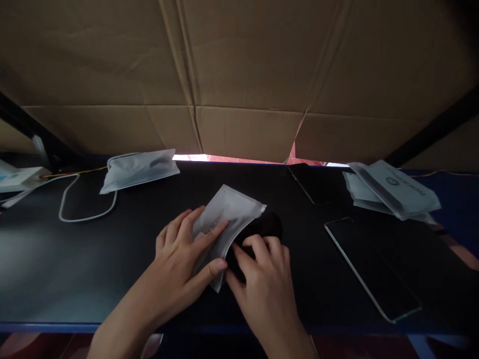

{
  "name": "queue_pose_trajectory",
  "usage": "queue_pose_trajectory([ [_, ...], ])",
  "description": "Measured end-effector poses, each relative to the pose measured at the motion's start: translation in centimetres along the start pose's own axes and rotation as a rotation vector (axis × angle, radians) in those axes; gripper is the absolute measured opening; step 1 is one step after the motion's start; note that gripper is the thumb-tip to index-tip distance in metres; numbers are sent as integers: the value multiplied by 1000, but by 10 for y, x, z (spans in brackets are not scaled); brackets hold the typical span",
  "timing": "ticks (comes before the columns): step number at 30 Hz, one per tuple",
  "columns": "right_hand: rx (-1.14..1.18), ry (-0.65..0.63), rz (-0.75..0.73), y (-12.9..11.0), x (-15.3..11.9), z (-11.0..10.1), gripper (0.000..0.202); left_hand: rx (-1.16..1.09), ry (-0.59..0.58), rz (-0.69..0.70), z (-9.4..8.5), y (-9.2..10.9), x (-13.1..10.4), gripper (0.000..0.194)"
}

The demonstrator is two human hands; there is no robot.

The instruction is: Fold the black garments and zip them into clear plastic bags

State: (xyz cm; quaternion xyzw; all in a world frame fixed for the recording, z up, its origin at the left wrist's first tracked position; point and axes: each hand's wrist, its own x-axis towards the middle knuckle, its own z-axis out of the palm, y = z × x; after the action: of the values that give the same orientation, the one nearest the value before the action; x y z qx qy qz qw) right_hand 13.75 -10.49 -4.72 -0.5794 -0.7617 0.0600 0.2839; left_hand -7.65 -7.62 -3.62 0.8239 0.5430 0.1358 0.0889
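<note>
A frosted plastic zip bag (pixel 234 204) with faint print lies tilted on the black table, its opening edge facing right. My left hand (pixel 183 262) holds it, with the index finger stretched across the top and the thumb at the opening edge. Against that edge is a dark, soft-looking black item (pixel 268 225), whose kind I cannot make out. The curled fingers of my right hand (pixel 264 269) grip this item at the bag's mouth. Part of the item is hidden under the fingers and the bag's edge.
Another filled frosted bag (pixel 144 169) lies at the back left by a white cable (pixel 69 219). Printed bags (pixel 396 189) are stacked at the back right. Two dark phones, one near (pixel 368 269) and one farther (pixel 310 184), lie on the right. Cardboard (pixel 247 75) hangs behind the table (pixel 56 279).
</note>
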Motion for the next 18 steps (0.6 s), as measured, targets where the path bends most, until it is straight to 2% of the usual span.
queue_pose_trajectory([
  [2,35,-70,-80,1,-3,-5,23,-1,12,63,2,-1,5,84],
  [4,70,-133,-137,5,-6,-10,13,-19,-26,130,4,-1,9,104],
  [7,159,-260,-177,12,-8,-19,15,-74,-118,183,6,3,11,115],
  [11,297,-399,-226,14,-7,-30,44,-176,-182,185,5,12,9,108],
  [15,363,-416,-198,9,-5,-40,60,-249,-169,157,1,17,7,90],
  [18,376,-415,-153,12,-7,-48,73,-221,-165,147,0,13,7,81],
])
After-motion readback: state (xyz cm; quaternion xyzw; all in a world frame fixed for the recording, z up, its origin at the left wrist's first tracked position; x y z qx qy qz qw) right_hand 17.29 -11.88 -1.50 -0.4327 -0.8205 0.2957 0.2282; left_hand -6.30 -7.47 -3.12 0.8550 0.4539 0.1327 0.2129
